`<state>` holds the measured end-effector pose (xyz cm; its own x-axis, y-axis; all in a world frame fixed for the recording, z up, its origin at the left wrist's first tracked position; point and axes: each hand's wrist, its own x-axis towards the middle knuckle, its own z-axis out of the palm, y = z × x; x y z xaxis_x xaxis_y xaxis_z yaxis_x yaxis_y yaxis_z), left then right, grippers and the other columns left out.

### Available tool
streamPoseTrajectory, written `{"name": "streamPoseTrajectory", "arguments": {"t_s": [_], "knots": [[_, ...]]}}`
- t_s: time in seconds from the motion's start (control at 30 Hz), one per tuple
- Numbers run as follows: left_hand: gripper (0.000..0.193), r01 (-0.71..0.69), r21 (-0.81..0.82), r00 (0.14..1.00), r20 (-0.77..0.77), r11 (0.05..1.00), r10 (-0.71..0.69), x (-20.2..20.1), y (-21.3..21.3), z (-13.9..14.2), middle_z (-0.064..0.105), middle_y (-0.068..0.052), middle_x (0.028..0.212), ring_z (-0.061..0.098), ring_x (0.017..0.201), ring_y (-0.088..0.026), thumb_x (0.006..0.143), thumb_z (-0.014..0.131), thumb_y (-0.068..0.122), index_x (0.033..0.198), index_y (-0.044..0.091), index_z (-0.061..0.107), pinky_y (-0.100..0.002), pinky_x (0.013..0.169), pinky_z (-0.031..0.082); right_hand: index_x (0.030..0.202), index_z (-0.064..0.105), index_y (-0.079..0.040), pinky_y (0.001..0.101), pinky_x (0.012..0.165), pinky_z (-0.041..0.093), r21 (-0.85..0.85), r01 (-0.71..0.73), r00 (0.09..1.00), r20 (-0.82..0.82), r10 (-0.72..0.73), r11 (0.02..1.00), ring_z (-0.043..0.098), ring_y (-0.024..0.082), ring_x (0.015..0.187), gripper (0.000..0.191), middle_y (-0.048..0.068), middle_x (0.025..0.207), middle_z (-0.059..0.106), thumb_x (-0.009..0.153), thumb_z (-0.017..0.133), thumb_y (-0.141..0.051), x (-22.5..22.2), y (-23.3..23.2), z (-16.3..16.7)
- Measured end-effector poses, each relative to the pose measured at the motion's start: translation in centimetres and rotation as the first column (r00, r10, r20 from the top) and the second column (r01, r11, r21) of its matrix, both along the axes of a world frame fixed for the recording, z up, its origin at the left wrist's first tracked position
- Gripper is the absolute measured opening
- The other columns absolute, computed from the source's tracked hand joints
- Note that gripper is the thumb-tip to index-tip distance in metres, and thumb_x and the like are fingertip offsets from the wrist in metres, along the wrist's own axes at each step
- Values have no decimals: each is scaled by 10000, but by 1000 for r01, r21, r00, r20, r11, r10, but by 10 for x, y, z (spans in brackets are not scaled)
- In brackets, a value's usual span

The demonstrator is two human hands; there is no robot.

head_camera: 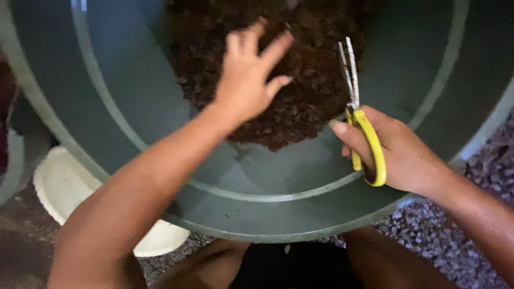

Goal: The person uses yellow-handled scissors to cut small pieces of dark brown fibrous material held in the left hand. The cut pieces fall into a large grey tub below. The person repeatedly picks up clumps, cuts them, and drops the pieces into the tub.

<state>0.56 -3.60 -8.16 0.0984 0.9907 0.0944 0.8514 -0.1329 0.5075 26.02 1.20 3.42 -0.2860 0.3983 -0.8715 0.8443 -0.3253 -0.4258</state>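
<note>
left hand (249,75) spread wide over dark soil (300,80) in a big green pot (134,107); right hand (399,152) grips yellow-handled scissors (361,134). gravel floor (444,230), white dish (64,184) beside.

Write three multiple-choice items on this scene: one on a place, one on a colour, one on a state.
1. Where does the left hand reach?
A. over the brown mulch in the grey-green tub
B. onto the gravel
C. onto the white dish

2. What colour are the handles of the scissors?
A. red
B. yellow
C. black

3. How are the scissor blades?
A. wide apart
B. nearly closed, pointing up
C. buried in mulch

Answers: 1 A, the spread fingers lie over the mulch; 2 B, the loops in the right hand are yellow; 3 B, both blades run close together.
</note>
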Motion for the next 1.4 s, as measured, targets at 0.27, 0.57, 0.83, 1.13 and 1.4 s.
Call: {"name": "streamPoseTrajectory", "arguments": {"t_s": [0.27,0.57,0.83,1.13,1.4], "knots": [[305,319,-149,934,215,936,-284,23,-26,-16,568,-167,1385,566,1256,-353,902,693,23,1188,120,740,-408,955,570,963,656,-72,346,614,531,-5,11,997,72,-11,1000,662,186,653,465,75,725,694,952,598,-534,-6,0,-2],[496,128,-266,829,558,955,44,9,6,31,669,-101,1357,641,1276,-304,962,745,226,1430,194,585,-413,1039,546,934,647,-54,339,615,539,2,5,1000,8,-5,1000,662,181,652,474,68,711,677,955,597,-525,-5,2,2],[609,62,52,991,-123,997,-55,-6,46,12,478,-152,1499,417,1402,-396,1024,703,513,1500,172,538,-589,1174,336,921,643,-58,346,596,541,-10,7,999,34,-7,1000,657,185,636,478,69,704,671,952,607,-534,-7,1,2],[480,76,-119,995,-56,990,-83,-1,63,-22,480,-191,1413,452,1265,-421,986,761,410,1363,156,606,-578,943,450,922,646,-63,326,584,539,26,70,996,-51,-69,997,662,166,627,428,60,696,676,926,582,-486,-2,0,2],[346,293,-518,945,286,803,-161,-33,18,1,666,-131,1186,653,1091,-354,1016,695,354,1277,133,640,-466,902,529,860,648,-62,315,637,513,102,168,975,-167,-149,980,651,162,670,441,49,725,678,994,530,-465,6,8,3]]}}
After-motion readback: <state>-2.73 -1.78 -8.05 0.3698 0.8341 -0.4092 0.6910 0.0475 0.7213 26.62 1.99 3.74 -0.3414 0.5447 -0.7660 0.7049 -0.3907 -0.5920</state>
